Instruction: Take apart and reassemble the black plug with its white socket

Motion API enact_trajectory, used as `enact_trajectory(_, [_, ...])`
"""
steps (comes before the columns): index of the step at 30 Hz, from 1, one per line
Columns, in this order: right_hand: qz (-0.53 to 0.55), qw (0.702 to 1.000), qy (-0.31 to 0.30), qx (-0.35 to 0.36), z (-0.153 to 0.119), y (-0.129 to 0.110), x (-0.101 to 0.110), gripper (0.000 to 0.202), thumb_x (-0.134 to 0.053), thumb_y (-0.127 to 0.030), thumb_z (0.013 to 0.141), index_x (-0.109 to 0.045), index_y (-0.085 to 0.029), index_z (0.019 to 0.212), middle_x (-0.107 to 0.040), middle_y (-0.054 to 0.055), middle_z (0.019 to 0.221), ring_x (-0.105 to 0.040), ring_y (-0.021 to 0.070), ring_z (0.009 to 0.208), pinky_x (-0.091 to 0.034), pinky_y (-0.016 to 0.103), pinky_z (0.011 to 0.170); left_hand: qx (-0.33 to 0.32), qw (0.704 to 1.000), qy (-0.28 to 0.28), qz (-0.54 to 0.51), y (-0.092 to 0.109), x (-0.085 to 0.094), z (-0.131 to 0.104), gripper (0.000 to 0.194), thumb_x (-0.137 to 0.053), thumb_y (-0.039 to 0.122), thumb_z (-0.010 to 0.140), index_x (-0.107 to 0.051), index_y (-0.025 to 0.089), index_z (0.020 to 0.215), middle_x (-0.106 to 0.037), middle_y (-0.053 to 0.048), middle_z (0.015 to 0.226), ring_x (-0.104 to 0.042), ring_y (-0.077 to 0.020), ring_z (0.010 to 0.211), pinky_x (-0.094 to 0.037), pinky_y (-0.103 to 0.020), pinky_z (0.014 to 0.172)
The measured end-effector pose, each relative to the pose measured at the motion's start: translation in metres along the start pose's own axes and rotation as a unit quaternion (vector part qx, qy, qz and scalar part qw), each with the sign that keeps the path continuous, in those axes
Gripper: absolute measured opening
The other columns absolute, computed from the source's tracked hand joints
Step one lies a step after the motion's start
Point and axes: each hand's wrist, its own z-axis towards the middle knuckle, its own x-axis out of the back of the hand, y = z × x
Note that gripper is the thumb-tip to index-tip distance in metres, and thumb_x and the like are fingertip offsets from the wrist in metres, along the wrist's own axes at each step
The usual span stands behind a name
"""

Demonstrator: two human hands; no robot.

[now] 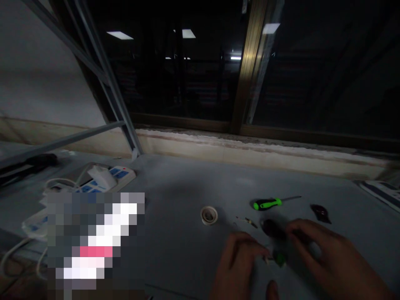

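My left hand point(239, 264) is low in the picture with its fingers bent and the thumb apart from the forefinger. Its fingertips are by a small green part point(279, 259) with a thin metal strip; blur hides whether they touch it. My right hand point(334, 254) has thumb and fingers closed at the end of a dark oval shell point(273, 229). Just beyond the hands lie a thin small piece with a pale body point(250, 222) and a green and black screwdriver point(268, 203), its shaft pointing right. A dark red curved piece point(321, 212) rests further right.
A small round whitish cup or roll point(209, 215) stands left of my hands. Power strips point(126, 175) with plugs and white cables are at the left, beside a grey metal frame point(115, 100). A pale device point(381, 193) sits at the right edge. A window point(187, 83) rises behind the grey table.
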Motion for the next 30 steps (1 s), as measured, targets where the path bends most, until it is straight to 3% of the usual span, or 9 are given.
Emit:
enact_trajectory(3, [-0.013,0.999,0.004,0.045,0.000,-0.005,0.002,0.026,-0.045,-0.033,0.103,-0.067,-0.025,0.115,-0.072,0.006,0.108,-0.073,0.0186,0.096,-0.063,0.032,0.081,0.075,0.995,0.058,-0.021,0.001,-0.003,-0.001,0.066,-0.060,0.005,0.060,-0.062,0.028,0.121,-0.054,-0.010,0.134,-0.063,-0.0277,0.110,-0.056,-0.044,0.095])
enact_trajectory(8, [-0.028,0.996,-0.044,0.068,0.009,-0.013,0.002,0.031,-0.050,-0.030,0.101,-0.063,-0.027,0.128,-0.064,0.008,0.133,-0.066,0.0217,0.119,-0.059,0.042,0.101,0.099,0.995,0.021,0.009,0.011,-0.004,0.001,0.059,-0.057,0.004,0.058,-0.066,0.028,0.111,-0.059,-0.008,0.120,-0.060,-0.0293,0.113,-0.052,-0.049,0.099])
enact_trajectory(12, [-0.008,0.995,-0.077,0.067,0.012,-0.016,0.000,0.035,-0.051,-0.030,0.102,-0.061,-0.031,0.135,-0.066,0.005,0.134,-0.065,0.0207,0.122,-0.058,0.042,0.104,0.108,0.994,0.018,0.003,0.013,-0.002,0.002,0.054,-0.056,0.003,0.054,-0.064,0.025,0.103,-0.060,-0.008,0.112,-0.060,-0.0282,0.107,-0.053,-0.045,0.094])
enact_trajectory(17, [-0.015,0.989,-0.083,0.118,0.018,-0.025,-0.002,0.044,-0.053,-0.017,0.096,-0.064,-0.037,0.134,-0.065,0.001,0.136,-0.063,0.0213,0.123,-0.057,0.044,0.104,0.088,0.995,0.041,-0.007,0.002,-0.009,-0.001,0.047,-0.057,0.007,0.053,-0.061,0.024,0.096,-0.055,-0.005,0.096,-0.056,-0.0240,0.088,-0.053,-0.041,0.082])
enact_trajectory(21, [-0.008,0.986,-0.131,0.099,0.031,-0.040,0.002,0.039,-0.063,-0.018,0.094,-0.068,-0.036,0.128,-0.068,0.002,0.126,-0.065,0.0234,0.115,-0.057,0.046,0.101,0.062,0.996,0.068,-0.022,-0.005,-0.007,-0.003,0.043,-0.057,0.008,0.054,-0.058,0.024,0.093,-0.052,-0.004,0.089,-0.052,-0.0217,0.080,-0.051,-0.038,0.077])
enact_trajectory(26, [0.019,0.980,-0.176,0.088,0.043,-0.052,0.001,0.018,-0.064,-0.014,0.093,-0.072,-0.027,0.101,-0.068,0.004,0.114,-0.066,0.0239,0.107,-0.056,0.045,0.097,0.019,0.999,0.002,-0.047,-0.008,0.008,-0.003,0.038,-0.061,0.008,0.063,-0.056,0.026,0.097,-0.053,-0.003,0.091,-0.049,-0.0186,0.075,-0.049,-0.034,0.073])
enact_trajectory(30, [0.046,0.983,-0.151,0.094,0.042,-0.046,-0.007,0.013,-0.063,-0.015,0.093,-0.069,-0.024,0.102,-0.068,0.006,0.110,-0.066,0.0238,0.103,-0.057,0.041,0.092,-0.003,0.993,0.099,-0.061,-0.007,0.006,-0.002,0.041,-0.062,0.005,0.058,-0.053,0.025,0.092,-0.055,-0.003,0.094,-0.054,-0.0199,0.081,-0.050,-0.033,0.074])
